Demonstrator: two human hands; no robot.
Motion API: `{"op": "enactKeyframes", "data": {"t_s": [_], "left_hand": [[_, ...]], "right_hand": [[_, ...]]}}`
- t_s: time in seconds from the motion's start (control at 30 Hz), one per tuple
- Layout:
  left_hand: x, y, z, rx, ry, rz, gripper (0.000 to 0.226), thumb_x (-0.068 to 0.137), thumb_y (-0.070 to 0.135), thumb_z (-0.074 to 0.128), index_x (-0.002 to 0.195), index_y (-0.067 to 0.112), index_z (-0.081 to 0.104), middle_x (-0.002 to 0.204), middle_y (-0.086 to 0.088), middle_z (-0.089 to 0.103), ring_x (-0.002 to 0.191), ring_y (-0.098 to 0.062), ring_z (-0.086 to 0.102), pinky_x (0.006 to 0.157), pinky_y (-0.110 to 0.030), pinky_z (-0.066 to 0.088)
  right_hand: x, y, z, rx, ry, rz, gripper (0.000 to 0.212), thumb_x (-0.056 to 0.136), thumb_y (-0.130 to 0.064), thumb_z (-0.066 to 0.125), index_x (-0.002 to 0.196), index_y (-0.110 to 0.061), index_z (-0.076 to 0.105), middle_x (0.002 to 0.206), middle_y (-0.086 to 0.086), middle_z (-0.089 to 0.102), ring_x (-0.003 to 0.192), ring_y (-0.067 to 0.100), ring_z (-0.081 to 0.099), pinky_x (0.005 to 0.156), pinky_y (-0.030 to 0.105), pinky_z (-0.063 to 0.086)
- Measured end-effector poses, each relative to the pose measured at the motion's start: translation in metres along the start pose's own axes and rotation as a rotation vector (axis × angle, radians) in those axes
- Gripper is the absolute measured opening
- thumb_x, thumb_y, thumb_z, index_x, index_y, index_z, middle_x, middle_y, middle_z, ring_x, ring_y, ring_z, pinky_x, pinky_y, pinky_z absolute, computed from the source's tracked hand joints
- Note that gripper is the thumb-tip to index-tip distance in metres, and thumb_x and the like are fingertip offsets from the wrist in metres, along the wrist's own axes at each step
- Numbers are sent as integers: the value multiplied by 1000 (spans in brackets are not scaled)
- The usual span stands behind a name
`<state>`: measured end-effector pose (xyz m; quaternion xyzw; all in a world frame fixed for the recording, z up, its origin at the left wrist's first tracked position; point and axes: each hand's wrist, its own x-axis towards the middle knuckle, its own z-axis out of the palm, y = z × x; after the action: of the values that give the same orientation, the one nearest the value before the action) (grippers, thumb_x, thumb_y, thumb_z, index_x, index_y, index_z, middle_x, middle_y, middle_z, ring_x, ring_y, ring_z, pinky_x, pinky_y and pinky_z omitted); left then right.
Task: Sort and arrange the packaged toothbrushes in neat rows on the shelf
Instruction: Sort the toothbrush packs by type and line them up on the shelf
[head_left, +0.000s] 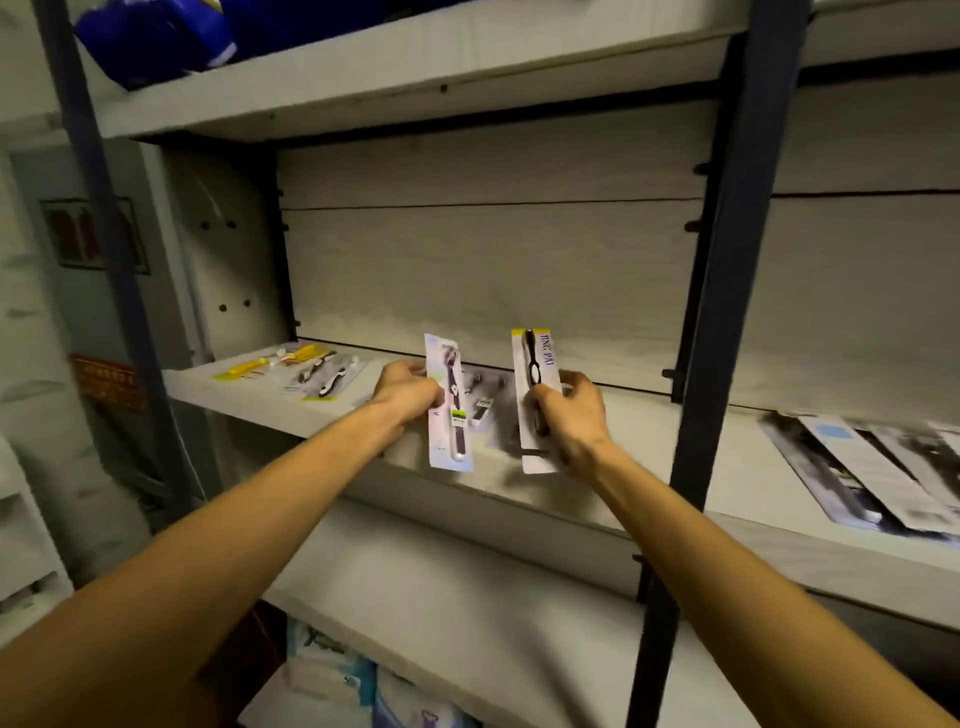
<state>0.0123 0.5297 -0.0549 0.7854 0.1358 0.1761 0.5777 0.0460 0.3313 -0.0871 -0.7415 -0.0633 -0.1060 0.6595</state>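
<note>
I'm seeing the left hand pinching a purple toothbrush pack upright; beside it, the right hand is gripping a black toothbrush pack.

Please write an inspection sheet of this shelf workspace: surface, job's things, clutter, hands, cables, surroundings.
Surface: pale middle shelf, dark posts at its front.
Job's things: purple toothbrush pack and black toothbrush pack held upright; yellow packs and dark packs lying in a row at left; more packs behind the hands.
Clutter: loose pile of packs overlapping at right.
Hands: left hand holds the purple pack; right hand holds the black one.
Cables: nothing seen.
Surroundings: blue bag on the top shelf; white bundles below.
</note>
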Motion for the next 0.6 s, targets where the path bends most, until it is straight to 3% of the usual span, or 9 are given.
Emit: {"op": "enactKeyframes", "data": {"t_s": [0.1,0.2,0.27,0.4,0.47,0.6], "left_hand": [[37,-5,11,19,-75,34,49,80,-15,62,126,2,59,115,-15,69,104,-28,67,90,-39,55],[68,-12,24,76,-131,103,48,82,-12,63,128,0,60,110,-13,68,101,-24,65,91,-32,51],[86,-20,27,250,-187,221,43,83,0,68,125,6,66,117,-10,70,110,-24,66,96,-31,51],[115,-28,10,723,-220,572,32,85,36,67,112,20,73,113,-8,72,106,-31,64,83,-36,54],[132,-30,-8,745,-241,622,31,88,41,64,113,23,72,115,-5,72,104,-29,64,80,-34,52],[168,-45,-60,777,-208,749,24,91,39,63,110,27,71,117,-2,70,106,-26,62,82,-35,50]], "right_hand": [[16,3,2,20,68,38,47,70,-24,60,116,-13,62,90,11,72,72,26,62,77,45,56],[25,4,7,21,126,27,38,78,-20,61,116,-15,61,98,12,73,75,24,62,77,43,55],[27,1,13,-2,144,13,37,82,-17,61,119,-16,59,97,10,74,71,21,62,68,37,55],[32,-16,37,-44,194,-21,39,84,-11,61,123,-15,56,95,15,73,65,21,62,60,36,54],[39,-27,62,-59,199,-20,38,85,-8,61,123,-12,56,90,13,73,65,21,63,60,37,55],[57,-40,128,-59,175,12,35,88,-7,63,122,-6,59,70,3,68,46,11,58,41,22,43]]}}
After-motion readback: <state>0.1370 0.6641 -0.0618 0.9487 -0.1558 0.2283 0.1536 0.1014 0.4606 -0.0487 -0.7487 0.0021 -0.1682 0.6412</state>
